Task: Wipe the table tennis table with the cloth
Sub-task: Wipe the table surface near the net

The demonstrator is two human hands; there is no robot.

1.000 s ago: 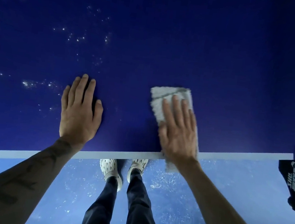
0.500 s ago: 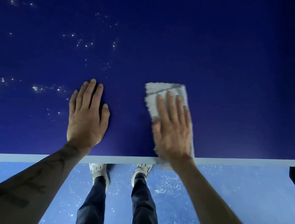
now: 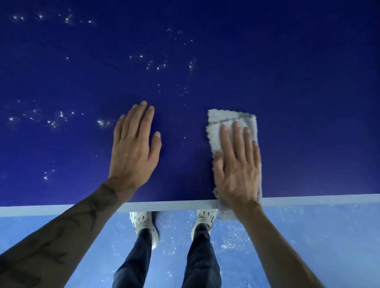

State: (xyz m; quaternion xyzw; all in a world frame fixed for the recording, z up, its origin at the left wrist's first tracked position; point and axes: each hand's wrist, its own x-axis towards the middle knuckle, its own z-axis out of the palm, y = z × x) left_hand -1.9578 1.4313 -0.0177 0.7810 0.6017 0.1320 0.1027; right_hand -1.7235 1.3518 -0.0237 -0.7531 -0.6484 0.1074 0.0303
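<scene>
The dark blue table tennis table [image 3: 287, 84] fills the upper view, with a white line [image 3: 172, 205] along its near edge. A folded grey cloth [image 3: 225, 120] lies flat on the table close to that edge, and its near end hangs slightly over it. My right hand [image 3: 236, 166] presses palm-down on the cloth, fingers stretched forward. My left hand [image 3: 136, 146] rests flat on the bare table to the left of the cloth, holding nothing. Small bright specks [image 3: 53, 120] dot the surface to the left and farther away.
Below the table edge are a light blue floor [image 3: 315, 243] and my legs in dark trousers with white shoes [image 3: 143, 224]. The table surface runs on to the left, right and far side.
Both hands and the cloth have shifted left along the near edge. The net bracket seen at the right edge earlier has left the view. More specks show at the upper left.
</scene>
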